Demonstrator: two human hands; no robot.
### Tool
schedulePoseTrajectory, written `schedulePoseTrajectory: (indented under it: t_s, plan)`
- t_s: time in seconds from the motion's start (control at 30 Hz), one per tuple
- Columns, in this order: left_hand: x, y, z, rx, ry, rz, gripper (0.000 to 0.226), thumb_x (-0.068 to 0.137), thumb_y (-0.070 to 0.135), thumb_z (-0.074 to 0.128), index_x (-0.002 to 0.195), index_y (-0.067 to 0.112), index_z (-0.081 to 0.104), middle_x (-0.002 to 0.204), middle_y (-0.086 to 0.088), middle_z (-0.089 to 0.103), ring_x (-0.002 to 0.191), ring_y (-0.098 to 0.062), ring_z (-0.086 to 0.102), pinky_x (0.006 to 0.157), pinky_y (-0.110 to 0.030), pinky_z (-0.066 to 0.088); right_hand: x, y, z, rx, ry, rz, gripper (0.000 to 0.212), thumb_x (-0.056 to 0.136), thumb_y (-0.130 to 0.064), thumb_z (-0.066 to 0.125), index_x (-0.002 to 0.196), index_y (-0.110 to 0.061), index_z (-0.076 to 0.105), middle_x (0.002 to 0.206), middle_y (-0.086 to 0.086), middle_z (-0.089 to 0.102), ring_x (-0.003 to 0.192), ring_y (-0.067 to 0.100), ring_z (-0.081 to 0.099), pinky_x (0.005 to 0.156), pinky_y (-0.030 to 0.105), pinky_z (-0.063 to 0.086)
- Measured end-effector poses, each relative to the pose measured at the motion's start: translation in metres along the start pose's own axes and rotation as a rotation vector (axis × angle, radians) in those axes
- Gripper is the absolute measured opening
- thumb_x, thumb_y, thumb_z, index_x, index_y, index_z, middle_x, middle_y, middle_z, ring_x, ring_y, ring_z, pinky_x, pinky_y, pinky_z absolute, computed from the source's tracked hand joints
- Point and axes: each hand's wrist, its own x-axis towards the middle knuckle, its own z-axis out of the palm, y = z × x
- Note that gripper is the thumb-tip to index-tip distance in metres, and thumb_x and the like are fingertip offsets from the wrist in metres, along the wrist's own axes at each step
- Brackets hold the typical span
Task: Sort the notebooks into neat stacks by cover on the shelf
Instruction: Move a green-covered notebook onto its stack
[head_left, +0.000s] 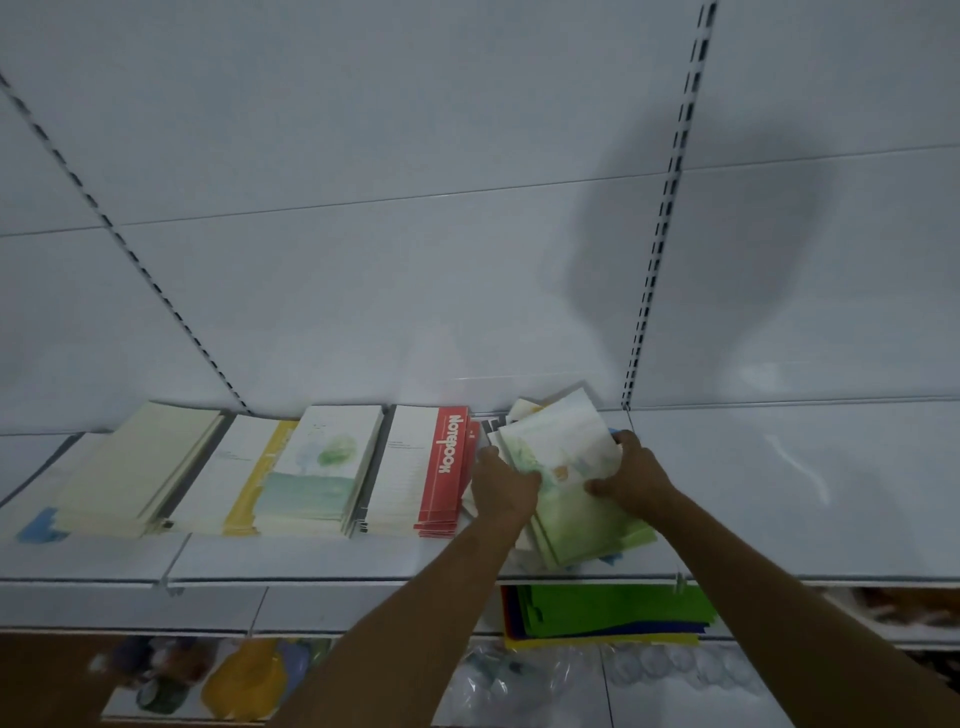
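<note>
Both hands are gripping the loose green-cover notebooks (566, 467) on the shelf (311, 558): left hand (501, 491) curling at 9 o'clock, right hand (631, 475) pinching at 3 o'clock.

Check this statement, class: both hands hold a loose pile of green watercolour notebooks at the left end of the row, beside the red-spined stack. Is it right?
Not quite. The head view shows the left hand and right hand holding the green watercolour notebooks at the right end of the row, not the left. They do lie beside the red-spined stack.
</note>
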Motion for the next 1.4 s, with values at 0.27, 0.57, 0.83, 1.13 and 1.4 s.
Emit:
schedulePoseTrajectory:
  t_s: [0.27,0.57,0.83,1.13,1.4]
  plan:
    - [0.004,-0.007,-0.007,-0.281,-0.001,-0.050,0.056,0.072,-0.009,0.070,0.122,0.011,0.054,0.105,-0.003,0.066,0.087,-0.017,0.063,0.071,-0.026,0.055,-0.018,-0.010,0.016,-0.123,0.007,0.039,0.087,0.069,-0.043,0.079,0.142,-0.031,0.033,0.137,0.015,0.038,0.127,0.033,0.039,0.105,0.043,0.038]
    - [0.009,-0.024,-0.024,-0.342,-0.095,-0.201,0.037,0.082,0.001,0.066,0.118,0.007,0.065,0.099,-0.008,0.071,0.084,-0.024,0.069,0.073,-0.034,0.059,-0.028,-0.022,0.029,0.125,0.035,0.100,0.093,0.063,-0.028,0.087,0.137,-0.005,0.037,0.133,0.015,0.047,0.120,0.030,0.048,0.095,0.037,0.044]
    - [0.006,-0.020,-0.035,-0.453,-0.093,-0.163,0.035,0.086,0.001,0.059,0.118,0.014,0.063,0.102,-0.006,0.069,0.089,-0.024,0.069,0.078,-0.040,0.059,-0.038,-0.038,0.024,0.210,-0.001,-0.010,0.063,0.075,-0.016,0.078,0.126,-0.007,0.043,0.111,0.005,0.050,0.096,0.020,0.045,0.079,0.032,0.042]
    - [0.005,-0.018,-0.057,-0.441,-0.121,-0.025,0.044,0.088,-0.005,0.057,0.127,0.015,0.051,0.109,0.001,0.064,0.092,-0.014,0.064,0.070,-0.023,0.055,-0.038,-0.050,0.024,0.352,0.002,-0.015,0.047,0.076,-0.011,0.076,0.116,-0.007,0.053,0.108,0.011,0.062,0.089,0.027,0.061,0.071,0.036,0.055]
    - [0.012,-0.014,-0.067,-0.455,-0.122,-0.053,0.041,0.091,0.000,0.050,0.124,0.024,0.054,0.111,-0.003,0.067,0.095,-0.022,0.067,0.083,-0.044,0.057,-0.038,-0.061,0.033,0.385,0.015,-0.043,0.051,0.079,-0.018,0.072,0.122,-0.016,0.043,0.110,0.009,0.060,0.094,0.027,0.061,0.084,0.045,0.054]
